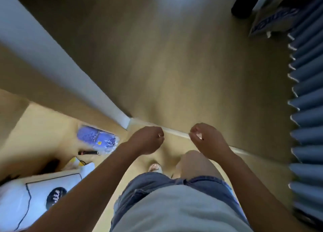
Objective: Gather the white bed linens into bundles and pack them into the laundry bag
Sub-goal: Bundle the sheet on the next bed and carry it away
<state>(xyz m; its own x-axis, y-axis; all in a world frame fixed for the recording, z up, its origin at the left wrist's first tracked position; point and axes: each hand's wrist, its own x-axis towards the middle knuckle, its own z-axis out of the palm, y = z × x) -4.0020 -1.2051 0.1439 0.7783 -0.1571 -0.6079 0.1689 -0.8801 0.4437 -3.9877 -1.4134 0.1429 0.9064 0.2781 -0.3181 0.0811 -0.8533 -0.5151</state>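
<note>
- Although the round black label (56,197) on the white bag (15,202) carries pale script, blur leaves it unreadable to me.
- Blue lettering on the blue-and-white pack (272,20), far ahead and to the right of my right hand (207,141), is likewise too smeared to read.
- Just left of my left hand (145,140) lies a purple packet (97,138) with a small yellow mark that I cannot make out.
- The white bag sits to the left and nearer me than my left hand, smooth-sided, with a thin black cord (28,196) along it.
- Both hands hover side by side, apart, fingers curled into loose fists with nothing in them.
</note>
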